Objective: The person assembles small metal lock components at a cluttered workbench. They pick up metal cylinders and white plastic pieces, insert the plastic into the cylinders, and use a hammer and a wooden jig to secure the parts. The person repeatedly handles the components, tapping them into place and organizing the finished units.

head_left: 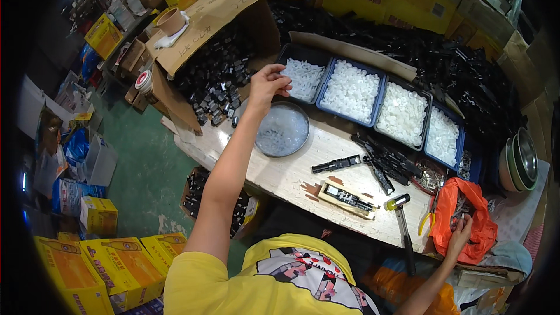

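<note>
My left hand is raised over the left end of the row of trays, beside a tray of thin white plastic pieces. Its fingers are curled together, and anything between them is too small to make out. Just below it sits a round metal pan with small clear bits inside. On the right, my right hand reaches into an orange-red plastic bag, fingers bent together among small metal parts. A wooden jig holding a black mechanism lies mid-table, with a hammer to its right.
Three more trays of white pieces continue the row. Black assemblies lie below them. An open carton of dark metal parts stands at left, and black parts heap up behind. Yellow-handled pliers and stacked bowls are at right.
</note>
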`<state>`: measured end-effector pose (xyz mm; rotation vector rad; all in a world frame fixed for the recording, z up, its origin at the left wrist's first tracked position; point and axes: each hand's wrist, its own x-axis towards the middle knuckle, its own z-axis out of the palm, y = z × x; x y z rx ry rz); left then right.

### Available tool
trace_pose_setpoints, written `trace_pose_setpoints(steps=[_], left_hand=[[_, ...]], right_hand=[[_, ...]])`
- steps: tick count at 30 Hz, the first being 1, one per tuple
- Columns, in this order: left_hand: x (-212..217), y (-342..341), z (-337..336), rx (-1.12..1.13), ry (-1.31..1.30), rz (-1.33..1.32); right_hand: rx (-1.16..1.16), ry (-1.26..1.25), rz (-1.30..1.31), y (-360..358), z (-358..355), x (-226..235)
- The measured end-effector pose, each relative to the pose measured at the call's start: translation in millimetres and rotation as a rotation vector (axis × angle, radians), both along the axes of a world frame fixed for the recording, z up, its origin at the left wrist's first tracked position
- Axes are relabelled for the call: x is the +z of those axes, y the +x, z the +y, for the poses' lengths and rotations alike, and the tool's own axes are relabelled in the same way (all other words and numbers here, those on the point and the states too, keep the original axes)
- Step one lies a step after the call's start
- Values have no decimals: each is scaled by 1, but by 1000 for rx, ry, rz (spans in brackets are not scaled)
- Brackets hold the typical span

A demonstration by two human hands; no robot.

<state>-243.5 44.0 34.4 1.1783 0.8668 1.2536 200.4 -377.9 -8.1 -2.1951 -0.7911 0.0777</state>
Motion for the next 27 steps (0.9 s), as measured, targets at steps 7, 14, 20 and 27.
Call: trace_pose_setpoints(steps=[7,14,20,27], left_hand=[[-37,-75,-83,221,170,595],[-51,-68,-95,310,727,1110],[-56,-60,-89,190,607,1126],[-60,-59,-85,242,564,1066]], right_hand=[[61,-126,-301,8,-7,-1],[81,-19,-292,-18,24,21],[172,96,-399,-41,31,30],[265,114,-183,-68,43,41]])
